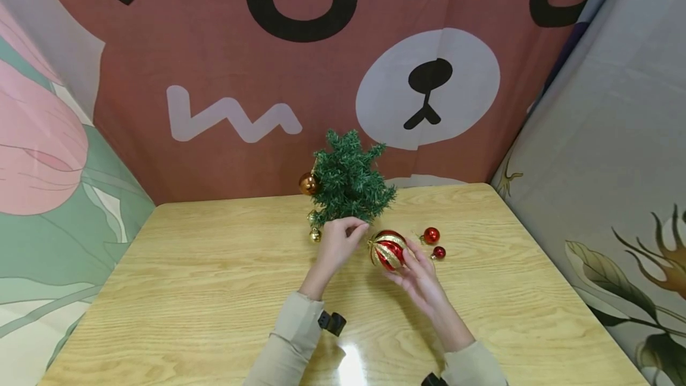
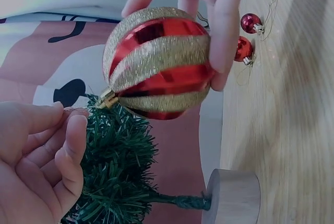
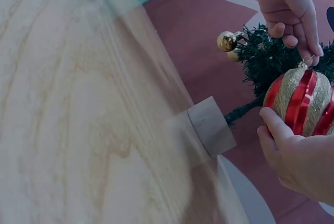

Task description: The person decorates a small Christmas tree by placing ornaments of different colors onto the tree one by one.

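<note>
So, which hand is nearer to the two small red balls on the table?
Right. The right hand, holding the striped bauble, lies just beside the small red balls. The left hand is farther off, at the little tree.

Red-and-gold glitter-striped bauble (image 1: 388,249); green miniature Christmas tree (image 1: 351,180) bearing gold balls (image 1: 308,184); two small red baubles (image 1: 431,235); light woodgrain surface (image 1: 214,279).

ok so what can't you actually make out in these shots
- Hanging loop of the striped ball: too thin to see in the head view; the left hand pinches near the cap.
- Tree base: hidden behind both hands in the head view.
- Right hand: fingers cut off by the right wrist view's edge.
- Two small red balls: their strings are barely visible.
</note>
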`<action>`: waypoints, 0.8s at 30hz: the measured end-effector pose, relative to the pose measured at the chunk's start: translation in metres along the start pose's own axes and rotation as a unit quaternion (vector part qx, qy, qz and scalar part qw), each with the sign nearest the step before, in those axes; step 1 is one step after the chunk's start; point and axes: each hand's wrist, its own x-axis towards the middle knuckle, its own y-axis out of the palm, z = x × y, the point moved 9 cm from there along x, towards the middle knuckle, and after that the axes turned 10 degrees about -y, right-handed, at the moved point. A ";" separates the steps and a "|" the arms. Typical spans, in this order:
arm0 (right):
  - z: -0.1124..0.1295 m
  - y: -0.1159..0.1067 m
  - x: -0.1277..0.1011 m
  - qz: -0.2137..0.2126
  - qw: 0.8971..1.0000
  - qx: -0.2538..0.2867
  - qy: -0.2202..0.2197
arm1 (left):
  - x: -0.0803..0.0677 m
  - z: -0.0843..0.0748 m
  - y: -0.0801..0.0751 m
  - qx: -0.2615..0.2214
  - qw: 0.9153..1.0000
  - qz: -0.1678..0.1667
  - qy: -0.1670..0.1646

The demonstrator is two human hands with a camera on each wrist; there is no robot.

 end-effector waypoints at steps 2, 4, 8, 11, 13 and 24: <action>-0.003 0.000 -0.001 0.012 1.000 0.001 0.005 | 0.000 0.001 0.000 -0.010 1.000 -0.001 -0.006; -0.005 0.000 -0.001 0.023 1.000 0.004 0.011 | 0.001 0.002 0.000 -0.018 1.000 -0.002 -0.011; -0.010 0.002 -0.003 0.050 0.999 0.004 0.016 | 0.001 0.001 0.001 -0.020 1.000 -0.007 -0.011; -0.015 0.002 -0.004 0.063 0.998 -0.019 0.026 | 0.001 0.001 0.001 -0.016 1.000 -0.009 -0.011; -0.018 0.002 -0.005 0.066 0.996 -0.041 0.031 | 0.002 0.001 0.002 -0.015 1.000 -0.008 -0.011; -0.026 -0.006 0.003 0.025 0.994 -0.103 0.038 | 0.002 0.003 0.002 0.005 1.000 -0.018 -0.008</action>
